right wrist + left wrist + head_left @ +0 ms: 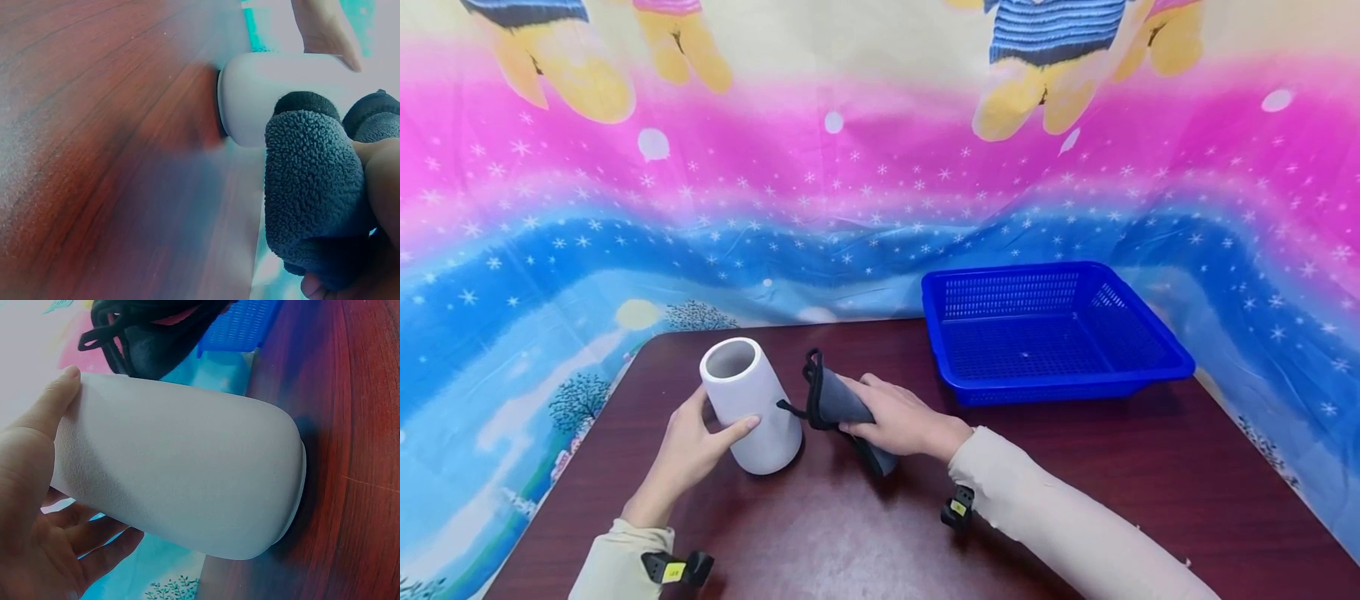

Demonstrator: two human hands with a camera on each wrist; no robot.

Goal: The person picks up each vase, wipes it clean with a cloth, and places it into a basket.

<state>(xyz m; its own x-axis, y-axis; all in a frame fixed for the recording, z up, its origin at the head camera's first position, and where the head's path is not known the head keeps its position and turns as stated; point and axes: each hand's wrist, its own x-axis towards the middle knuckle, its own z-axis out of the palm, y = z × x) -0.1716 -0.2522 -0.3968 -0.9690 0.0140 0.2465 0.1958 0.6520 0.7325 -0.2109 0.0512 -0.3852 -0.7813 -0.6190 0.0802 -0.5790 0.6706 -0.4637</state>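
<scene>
**A:** Grip status?

**B:** Left hand (688,454) holds the white vase (751,406): thumb on the near side, fingers curled round the far side. Vase base is on the table (820,533), body tilted toward the left hand, open mouth up. Right hand (898,421) is closed round a rolled dark grey fleece cloth (838,406), which has a black cord loop at its end; the roll points at the vase and sits just beside it. Can't tell if they touch.

**A:** Counts?

**B:** One vase, one cloth, one blue basket (1150,321). Two hands, a wrist strap on each sleeve.

**A:** Surface, room?

**B:** Dark red wood-grain table. A bright printed sheet in pink and blue, with stars and cartoon figures, hangs behind and down both sides.

**A:** Edges, clearance?

**B:** Vase stands left of centre, near the rounded back-left corner. Basket is back right, well apart from both hands, its perforated walls close to the rear edge. Bare tabletop shows in front of the hands and along the right side.
</scene>
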